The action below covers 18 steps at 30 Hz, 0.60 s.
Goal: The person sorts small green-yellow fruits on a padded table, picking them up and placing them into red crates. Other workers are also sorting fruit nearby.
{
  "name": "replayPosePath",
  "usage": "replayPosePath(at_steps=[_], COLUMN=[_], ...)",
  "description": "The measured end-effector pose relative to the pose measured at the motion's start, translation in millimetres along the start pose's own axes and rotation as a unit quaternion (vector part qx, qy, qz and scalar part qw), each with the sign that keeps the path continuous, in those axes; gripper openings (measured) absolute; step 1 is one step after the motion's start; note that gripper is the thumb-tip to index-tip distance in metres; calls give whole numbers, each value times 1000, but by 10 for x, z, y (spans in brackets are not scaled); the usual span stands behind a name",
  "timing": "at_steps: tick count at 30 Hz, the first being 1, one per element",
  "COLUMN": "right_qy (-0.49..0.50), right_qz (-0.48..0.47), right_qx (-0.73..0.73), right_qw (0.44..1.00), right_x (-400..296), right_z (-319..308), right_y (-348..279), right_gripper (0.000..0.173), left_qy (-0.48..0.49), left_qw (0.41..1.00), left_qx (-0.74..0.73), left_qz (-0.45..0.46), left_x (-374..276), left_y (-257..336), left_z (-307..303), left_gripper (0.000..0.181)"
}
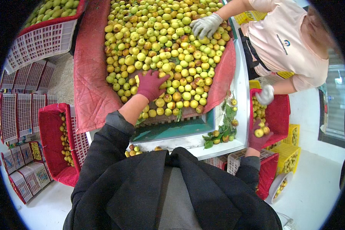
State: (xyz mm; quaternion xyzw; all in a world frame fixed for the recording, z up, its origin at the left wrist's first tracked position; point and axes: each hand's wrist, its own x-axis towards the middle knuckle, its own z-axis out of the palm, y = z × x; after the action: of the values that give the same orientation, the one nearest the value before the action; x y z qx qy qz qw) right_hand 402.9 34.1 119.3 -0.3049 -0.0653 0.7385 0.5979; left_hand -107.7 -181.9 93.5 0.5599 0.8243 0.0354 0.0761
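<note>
A broad layer of yellow-green jujubes, some blotched red-brown, covers the sorting table before me. My left hand, in a maroon glove, rests on the near part of this layer with fingers spread, touching fruit and gripping none that I can see. Out to the right, my right hand, also gloved in maroon and slightly blurred, holds jujubes, two of them visible. It is at the near side of a red-lined crate that has more jujubes inside.
Red padded cloth borders the fruit. Leafy sprigs lie on the white table rim. Across at right, a co-worker in white gloves reaches into the fruit and over the crate. Another red-lined crate stands left; yellow crates stand right.
</note>
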Motion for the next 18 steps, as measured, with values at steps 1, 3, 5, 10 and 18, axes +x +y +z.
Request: replayPosePath(at_steps=[1, 3, 5, 10, 18], right_qy=[70, 178, 94, -94, -427], right_qz=[-73, -190, -186, -86, -267], right_qx=[-323, -820, -678, -350, -744], right_qw=[941, 509, 704, 928, 440], right_x=[30, 79, 170, 116, 115], right_z=[-56, -135, -141, 326, 966], right_y=[-115, -235, -119, 927, 2651], right_gripper=[62, 64, 53, 34, 36], left_qy=[-18, 27, 20, 3, -144], left_qw=[1000, 999, 999, 997, 977], left_qx=[14, 9, -21, -68, -94], left_qz=[15, 44, 32, 20, 127], left_x=[-45, -148, -261, -614, -1273], left_y=[37, 104, 164, 308, 474], left_z=[-17, 68, 124, 258, 293], left_gripper=[64, 56, 54, 54, 61])
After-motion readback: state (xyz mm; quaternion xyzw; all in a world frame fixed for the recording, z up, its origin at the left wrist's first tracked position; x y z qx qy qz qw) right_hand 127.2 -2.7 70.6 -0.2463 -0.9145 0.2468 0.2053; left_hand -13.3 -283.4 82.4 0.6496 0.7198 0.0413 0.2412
